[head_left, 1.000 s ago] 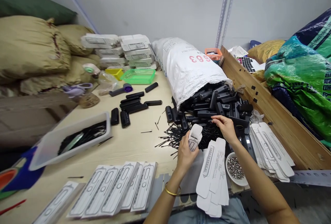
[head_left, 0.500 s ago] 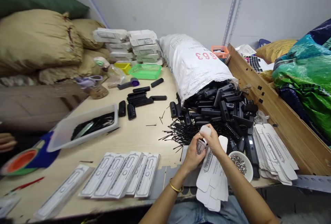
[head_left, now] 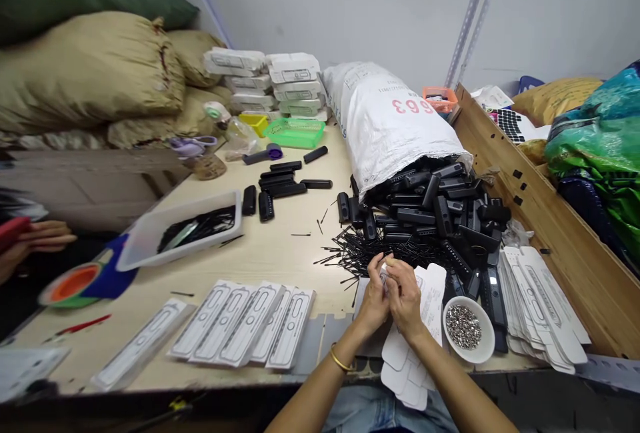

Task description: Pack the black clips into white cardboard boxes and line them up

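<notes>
My left hand is closed around the end of a white printed carton, most of which is hidden by my fingers. Pressed against the same end, my right hand has its fingers bent and its fingertips meeting those of the left. Beneath my wrists lies a fanned pile of flat white cartons. Just beyond my hands spreads a heap of thin black pins, and behind it a pile of black plastic cases. A white bowl of small metal parts stands right of my right hand.
Several filled cartons lie in a row at the front left. A white sack spills the black cases. A clear bin holds black pieces. More flat cartons lie by the wooden board. Another person's hand shows at far left.
The view has swung slightly left. My right hand has come down from the raised flap and now closes in beside my left hand on the carton's end.
</notes>
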{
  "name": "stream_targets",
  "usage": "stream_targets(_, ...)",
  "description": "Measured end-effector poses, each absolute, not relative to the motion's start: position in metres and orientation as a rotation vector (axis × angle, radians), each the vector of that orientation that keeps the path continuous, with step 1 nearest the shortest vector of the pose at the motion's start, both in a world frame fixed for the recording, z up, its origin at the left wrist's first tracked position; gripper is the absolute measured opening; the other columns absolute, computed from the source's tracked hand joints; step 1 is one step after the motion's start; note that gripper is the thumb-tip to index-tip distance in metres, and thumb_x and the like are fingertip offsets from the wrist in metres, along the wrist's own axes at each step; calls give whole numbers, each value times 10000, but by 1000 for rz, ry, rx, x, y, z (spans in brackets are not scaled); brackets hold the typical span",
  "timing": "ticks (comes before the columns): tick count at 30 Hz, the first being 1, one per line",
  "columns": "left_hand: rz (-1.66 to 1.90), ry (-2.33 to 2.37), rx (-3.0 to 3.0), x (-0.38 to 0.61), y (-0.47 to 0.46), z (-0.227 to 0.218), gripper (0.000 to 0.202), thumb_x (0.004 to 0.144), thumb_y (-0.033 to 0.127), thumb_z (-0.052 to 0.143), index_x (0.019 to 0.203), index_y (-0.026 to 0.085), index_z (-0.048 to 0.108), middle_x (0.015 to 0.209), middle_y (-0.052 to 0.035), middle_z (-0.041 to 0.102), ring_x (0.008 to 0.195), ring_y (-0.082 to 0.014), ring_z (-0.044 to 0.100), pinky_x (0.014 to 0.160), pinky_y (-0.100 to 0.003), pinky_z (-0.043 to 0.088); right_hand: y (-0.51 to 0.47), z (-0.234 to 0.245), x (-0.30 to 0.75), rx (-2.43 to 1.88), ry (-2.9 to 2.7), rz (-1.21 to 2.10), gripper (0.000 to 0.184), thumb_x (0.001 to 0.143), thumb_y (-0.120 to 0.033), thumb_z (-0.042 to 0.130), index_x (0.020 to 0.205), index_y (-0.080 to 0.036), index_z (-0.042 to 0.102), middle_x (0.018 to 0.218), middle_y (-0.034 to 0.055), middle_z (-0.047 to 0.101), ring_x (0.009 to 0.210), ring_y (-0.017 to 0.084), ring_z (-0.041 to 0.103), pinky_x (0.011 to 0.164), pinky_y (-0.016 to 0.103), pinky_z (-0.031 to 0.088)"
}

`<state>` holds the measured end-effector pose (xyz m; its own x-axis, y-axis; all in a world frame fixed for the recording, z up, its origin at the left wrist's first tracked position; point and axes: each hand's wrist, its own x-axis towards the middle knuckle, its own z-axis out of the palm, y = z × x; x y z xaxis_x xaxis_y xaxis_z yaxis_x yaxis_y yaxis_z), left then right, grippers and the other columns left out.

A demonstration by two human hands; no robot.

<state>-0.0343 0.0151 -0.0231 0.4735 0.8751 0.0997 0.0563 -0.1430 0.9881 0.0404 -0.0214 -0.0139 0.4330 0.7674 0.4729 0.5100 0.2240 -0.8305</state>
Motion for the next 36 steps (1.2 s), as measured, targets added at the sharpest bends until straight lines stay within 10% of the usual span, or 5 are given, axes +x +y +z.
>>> stream_targets(4,767,1011,1627,-52,24,-4,511,777,342,539,1201,183,302,1161,-151,555,989,-230,594,827,-381,475,-27,-7,26,-1484,-1304,315,357,891,-308,452,1225,-185,481,1384,115,402,1278,239,358,1042,459,321)
stream_targets(8,520,1476,1827,-126,41,15,547,727,386,570,1194,183,367,966,-101,619,803,-271,631,721,-422,493,-48,13,65,-1573,-1208,591,305,907,-346,429,1158,-204,530,1155,81,586,1072,197,538,912,350,435)
stream_targets(14,826,1620,2185,-197,79,-19,562,726,319,551,1240,133,420,1280,-180,460,1263,-359,354,1025,-537,301,-113,-11,161,-2229,-1337,516,210,866,-276,428,731,-198,569,769,54,621,746,203,562,681,304,397)
stream_targets(18,851,1453,2254,-112,131,-17,521,830,307,472,1308,134,357,1221,-157,513,1153,-273,468,995,-425,358,-134,-47,173,-2424,-1500,519,158,788,-151,447,770,-170,604,863,108,642,832,236,571,726,314,391)
stream_targets(36,134,1382,2427,6,229,11,244,831,316,564,943,100,576,980,-93,587,941,-204,552,838,-406,441,-127,-26,170,-1744,-902,795,160,808,-326,541,814,-171,579,791,42,624,737,178,568,686,293,429)
